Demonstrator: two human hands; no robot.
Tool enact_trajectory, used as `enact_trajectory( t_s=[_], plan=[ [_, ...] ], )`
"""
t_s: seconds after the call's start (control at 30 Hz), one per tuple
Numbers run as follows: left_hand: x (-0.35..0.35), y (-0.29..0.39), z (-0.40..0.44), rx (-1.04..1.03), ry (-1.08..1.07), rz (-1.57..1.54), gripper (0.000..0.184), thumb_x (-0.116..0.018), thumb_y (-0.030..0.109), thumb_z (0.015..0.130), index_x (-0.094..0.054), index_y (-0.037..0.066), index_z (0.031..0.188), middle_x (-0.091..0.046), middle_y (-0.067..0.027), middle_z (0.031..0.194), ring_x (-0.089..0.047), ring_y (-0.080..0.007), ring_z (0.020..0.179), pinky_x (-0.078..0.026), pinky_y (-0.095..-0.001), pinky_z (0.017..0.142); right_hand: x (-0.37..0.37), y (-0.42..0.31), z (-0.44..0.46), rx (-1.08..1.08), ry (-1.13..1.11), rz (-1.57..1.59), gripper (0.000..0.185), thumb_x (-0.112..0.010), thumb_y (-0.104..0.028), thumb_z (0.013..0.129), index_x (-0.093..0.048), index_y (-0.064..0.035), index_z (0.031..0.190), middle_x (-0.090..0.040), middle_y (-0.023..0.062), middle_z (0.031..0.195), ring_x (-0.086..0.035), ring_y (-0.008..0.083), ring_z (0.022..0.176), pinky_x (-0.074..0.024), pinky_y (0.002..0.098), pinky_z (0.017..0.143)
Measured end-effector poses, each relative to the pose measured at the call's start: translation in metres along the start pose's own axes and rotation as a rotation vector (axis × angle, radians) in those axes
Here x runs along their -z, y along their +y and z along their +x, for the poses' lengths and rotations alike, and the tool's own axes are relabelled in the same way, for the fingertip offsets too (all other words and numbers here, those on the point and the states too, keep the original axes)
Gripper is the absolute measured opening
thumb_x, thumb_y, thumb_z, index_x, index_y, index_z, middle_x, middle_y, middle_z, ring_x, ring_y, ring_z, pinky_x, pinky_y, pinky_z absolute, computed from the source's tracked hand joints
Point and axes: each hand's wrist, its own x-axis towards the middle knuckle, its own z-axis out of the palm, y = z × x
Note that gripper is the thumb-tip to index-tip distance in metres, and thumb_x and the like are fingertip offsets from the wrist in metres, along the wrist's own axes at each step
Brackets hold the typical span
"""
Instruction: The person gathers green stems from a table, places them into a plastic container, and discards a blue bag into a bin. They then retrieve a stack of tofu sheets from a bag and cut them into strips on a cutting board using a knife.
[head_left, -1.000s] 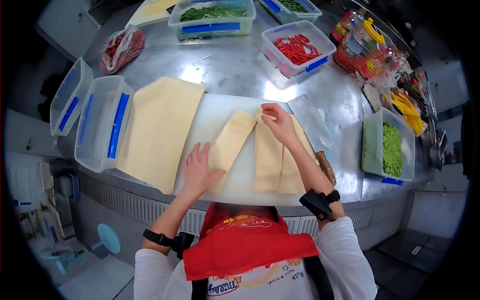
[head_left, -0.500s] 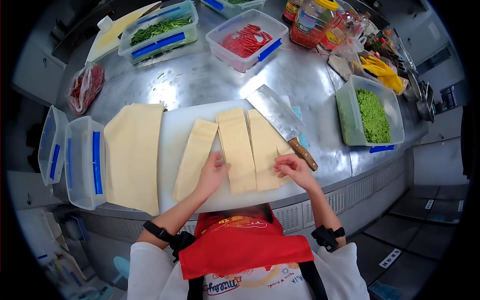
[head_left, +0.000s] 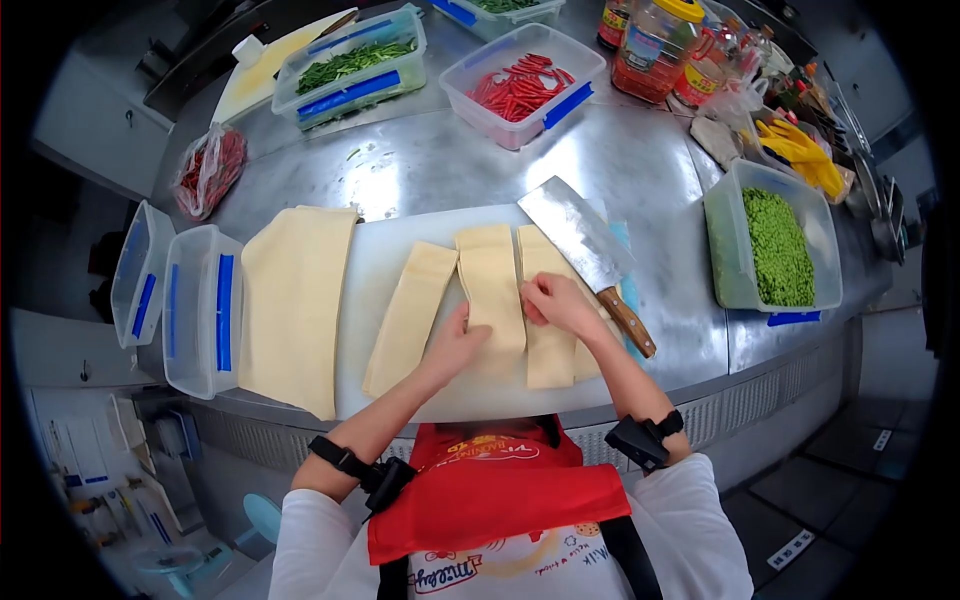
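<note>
Pale strips [head_left: 490, 262], side by side on the white cutting board [head_left: 385, 235], at the near edge of the worktop [head_left: 450, 170], within reach of both arms. Left to right:

Clear box with blue clip [head_left: 197, 350], just beside the large pale sheet [head_left: 295, 310]. Sheet covers the board's left side; judged parked there, leaving the board's middle for handling.

Left strip slants, far end leaning right; nothing pressing on it except perhaps the left wrist passing over its near side.

Left hand [head_left: 455, 345] at the middle strip's left edge, thumb over its face, fingers loosely bent. Firm pinch or light touch: cannot tell.

Right hand [head_left: 552, 300] at the gap between middle and right strips, fingers bunched narrow; grip on an edge hidden. Paired placing suggests steadying the middle strip from both sides.

Cleaver [head_left: 575, 235] flat at the board's far right, handle toward the person: probably aside, yet handy.

Box of chopped greens [head_left: 724, 250] further right, well apart.
</note>
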Motion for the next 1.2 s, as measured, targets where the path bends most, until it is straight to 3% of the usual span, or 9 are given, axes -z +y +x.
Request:
enact_trajectory(
  t_s=[0.03,0.13,0.27,0.57,0.77,0.87,0.97,1.07,1.2],
  plan=[
    [0.0,0.013,-0.005,0.02,-0.007,-0.091,0.043,-0.053,0.002,0.085,-0.046,0.002,0.127,-0.061,-0.0071,0.111,-0.059,-0.0115,0.097,-0.047,-0.0258,0.086,-0.003,0.003,0.001,-0.105,-0.093,0.075,0.046,-0.053,-0.041,0.092,-0.06,0.0033,0.1,-0.065,0.0088,0.091,-0.063,0.014,0.076,-0.0528,0.0291,0.067],
    [0.001,0.054,-0.022,0.013,-0.087,-0.171,0.044,-0.051,0.001,0.085,-0.045,0.002,0.129,-0.06,-0.0064,0.115,-0.059,-0.0111,0.099,-0.047,-0.0252,0.087,-0.017,0.003,0.001,-0.117,-0.323,0.542,0.05,-0.052,-0.046,0.092,-0.058,-0.0002,0.112,-0.065,0.0101,0.102,-0.064,0.0172,0.089,-0.0523,0.032,0.079],
    [0.015,0.073,-0.041,0.03,-0.206,-0.234,0.046,-0.053,0.004,0.084,-0.045,0.003,0.129,-0.06,-0.0045,0.113,-0.059,-0.0105,0.099,-0.047,-0.0253,0.087,-0.053,-0.005,0.017,-0.015,-0.166,1.35,0.051,-0.054,-0.036,0.093,-0.046,-0.0032,0.13,-0.056,0.0103,0.125,-0.055,0.0218,0.113,-0.0429,0.038,0.098],
    [0.166,0.062,-0.125,0.121,0.178,0.02,0.039,-0.056,0.004,0.083,-0.052,0.0,0.121,-0.063,-0.0068,0.107,-0.061,-0.0114,0.093,-0.049,-0.0255,0.081,-0.12,-0.097,0.049,0.089,-0.323,1.153,0.049,-0.051,-0.001,0.09,-0.036,-0.0091,0.136,-0.05,0.0111,0.128,-0.051,0.0247,0.118,-0.0431,0.0423,0.099],
    [0.27,0.034,-0.166,-0.002,0.388,-0.026,0.042,-0.051,-0.002,0.082,-0.05,0.001,0.123,-0.063,-0.0095,0.111,-0.061,-0.0154,0.098,-0.05,-0.028,0.083,-0.201,-0.157,0.094,0.231,-0.483,0.985,0.046,-0.055,-0.007,0.09,-0.038,-0.0069,0.133,-0.051,0.0126,0.122,-0.053,0.0198,0.11,-0.0462,0.0338,0.093],
    [0.296,0.011,-0.16,0.166,0.616,0.713,0.037,-0.052,0.002,0.084,-0.052,0.003,0.121,-0.062,-0.0055,0.095,-0.059,-0.0127,0.082,-0.049,-0.0277,0.075,-0.192,-0.138,0.099,0.271,-0.296,0.869,0.047,-0.056,-0.011,0.091,-0.037,-0.0054,0.133,-0.051,0.0129,0.122,-0.051,0.0169,0.11,-0.0457,0.032,0.092],
    [0.265,0.007,-0.13,-0.369,0.851,0.795,0.029,-0.053,0.003,0.086,-0.056,0.003,0.114,-0.061,-0.0033,0.087,-0.057,-0.0125,0.076,-0.048,-0.0265,0.07,-0.13,-0.095,0.076,0.319,-0.181,0.845,0.032,-0.056,-0.008,0.09,-0.05,-0.0038,0.121,-0.06,0.0101,0.105,-0.06,0.0157,0.093,-0.0512,0.0283,0.081],
    [0.182,0.024,-0.082,-0.244,0.342,0.144,0.018,-0.054,0.003,0.088,-0.061,0.003,0.104,-0.063,-0.0036,0.09,-0.059,-0.0134,0.079,-0.049,-0.0243,0.07,-0.051,-0.016,0.058,0.548,0.36,0.346,0.02,-0.054,0.0,0.087,-0.058,-0.0036,0.106,-0.065,0.0063,0.093,-0.063,0.0155,0.082,-0.0525,0.0285,0.071],
    [0.065,0.031,-0.016,0.12,-0.197,-0.114,0.041,-0.056,0.01,0.09,-0.048,-0.001,0.128,-0.055,-0.0143,0.123,-0.058,-0.0214,0.107,-0.049,-0.0337,0.089,0.032,0.064,-0.023,0.482,0.941,-0.477,0.028,-0.062,-0.013,0.082,-0.056,-0.0038,0.108,-0.06,0.0128,0.101,-0.06,0.0307,0.087,-0.0496,0.0381,0.073]
  ],
)
